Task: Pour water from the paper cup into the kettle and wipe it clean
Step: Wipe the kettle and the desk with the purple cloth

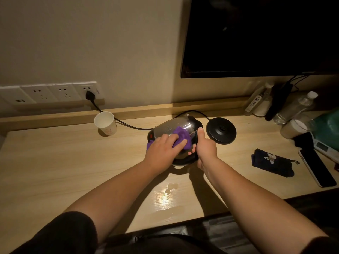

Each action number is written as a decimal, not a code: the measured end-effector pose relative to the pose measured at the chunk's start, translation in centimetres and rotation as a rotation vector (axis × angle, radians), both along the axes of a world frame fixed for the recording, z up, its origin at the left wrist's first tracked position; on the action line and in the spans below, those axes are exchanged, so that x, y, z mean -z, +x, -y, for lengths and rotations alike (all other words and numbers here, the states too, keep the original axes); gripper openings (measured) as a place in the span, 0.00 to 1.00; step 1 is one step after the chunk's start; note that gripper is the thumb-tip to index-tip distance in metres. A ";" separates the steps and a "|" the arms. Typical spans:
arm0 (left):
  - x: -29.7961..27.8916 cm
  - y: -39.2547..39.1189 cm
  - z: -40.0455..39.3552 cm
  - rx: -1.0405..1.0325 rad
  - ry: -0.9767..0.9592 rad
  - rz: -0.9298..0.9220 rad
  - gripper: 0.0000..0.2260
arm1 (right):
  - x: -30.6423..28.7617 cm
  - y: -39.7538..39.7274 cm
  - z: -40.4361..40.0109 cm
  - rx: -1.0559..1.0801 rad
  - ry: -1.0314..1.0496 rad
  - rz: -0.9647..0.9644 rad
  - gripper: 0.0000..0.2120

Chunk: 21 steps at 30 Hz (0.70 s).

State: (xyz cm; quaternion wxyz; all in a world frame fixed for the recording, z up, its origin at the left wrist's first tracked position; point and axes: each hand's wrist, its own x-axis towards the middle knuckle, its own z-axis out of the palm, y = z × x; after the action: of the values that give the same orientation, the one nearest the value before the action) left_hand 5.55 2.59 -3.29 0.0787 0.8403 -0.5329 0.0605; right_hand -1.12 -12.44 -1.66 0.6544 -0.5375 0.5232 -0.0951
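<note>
Kettle [165, 128] tilted on the tabletop [73, 162], right hand [205, 145] clamped round its black handle [198, 124], likely the surest hold on slick, water-weighted steel, as the left hand [161, 147], laid flat, presses a soft purple cloth [180, 133] to its side, paper cup [105, 123] well left.

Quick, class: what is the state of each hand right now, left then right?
Left hand: open, fingers pressing the purple cloth against the kettle.
Right hand: closed round the kettle's handle.
</note>
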 end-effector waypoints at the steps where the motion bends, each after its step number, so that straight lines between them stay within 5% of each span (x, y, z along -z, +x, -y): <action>1: 0.4 0.1 -0.8 0.012 0.004 0.006 0.32 | -0.1 0.1 0.0 -0.002 0.003 0.002 0.25; 10: 3.8 0.2 -7.2 -0.231 -0.017 -0.137 0.37 | 0.0 0.8 0.3 -0.022 0.051 0.007 0.24; 16: 2.2 2.1 -5.9 -0.551 -0.216 -0.329 0.18 | -0.7 0.8 0.2 -0.052 0.021 0.009 0.23; 21: 0.8 7.1 -5.3 -0.559 -0.037 -0.497 0.14 | -1.0 0.3 0.5 -0.150 -0.098 0.011 0.21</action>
State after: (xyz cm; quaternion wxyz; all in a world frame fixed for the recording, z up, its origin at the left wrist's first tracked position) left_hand 12.64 7.91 -4.12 0.2012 0.9409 -0.2463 -0.1164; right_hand -0.86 -12.91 -0.65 0.6354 -0.6060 0.4727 -0.0743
